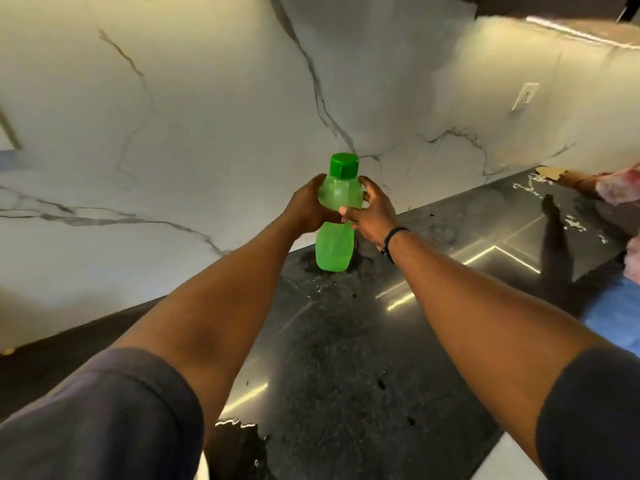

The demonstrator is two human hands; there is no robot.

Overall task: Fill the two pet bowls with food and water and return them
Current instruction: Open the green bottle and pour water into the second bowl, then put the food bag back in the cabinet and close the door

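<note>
A translucent green water bottle with a darker green cap stands upright near the back of the dark stone counter, its cap on. My left hand wraps the bottle's upper body from the left. My right hand grips the same part from the right, a dark band on its wrist. The bottle's base seems to touch the counter. No pet bowl is in view.
A white marble-patterned wall rises behind the counter, with a wall socket at the right. Another person's pink and blue clothing and an arm lean on the counter at the far right edge.
</note>
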